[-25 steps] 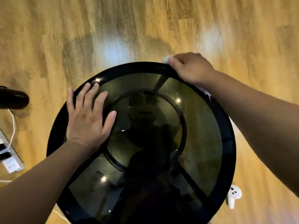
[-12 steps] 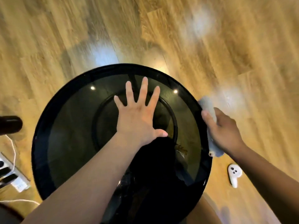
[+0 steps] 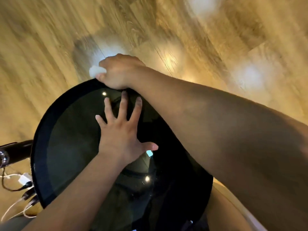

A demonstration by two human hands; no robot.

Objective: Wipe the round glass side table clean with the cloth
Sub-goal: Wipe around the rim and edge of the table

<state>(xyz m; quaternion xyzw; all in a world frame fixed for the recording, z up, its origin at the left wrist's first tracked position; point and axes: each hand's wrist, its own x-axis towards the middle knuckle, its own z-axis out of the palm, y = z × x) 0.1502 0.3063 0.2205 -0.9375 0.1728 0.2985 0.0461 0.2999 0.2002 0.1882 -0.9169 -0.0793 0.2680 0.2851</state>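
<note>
At the far left, a dark rounded thing and some white cables are seen on the wooden floor, just beside the table. Next comes the round glass side table, with its black rim and dark glass top.

The left hand is laid flat on the glass near the middle, with the fingers spread wide. Nothing is held by it; the table seems to be kept steady under it. Half a second ago it was pressed down the same way.

Further right, at the far rim, the right hand is curled tight around the cloth. Only a small white bit of the cloth is seen, poking out past the knuckles and over the edge.

Half a second ago the cloth was being rubbed on the right side of the rim. Now it has been moved round to the far side. So the edge is likely being wiped bit by bit, all the way around. How clean the glass is cannot be told, as the picture is blurred.
</note>
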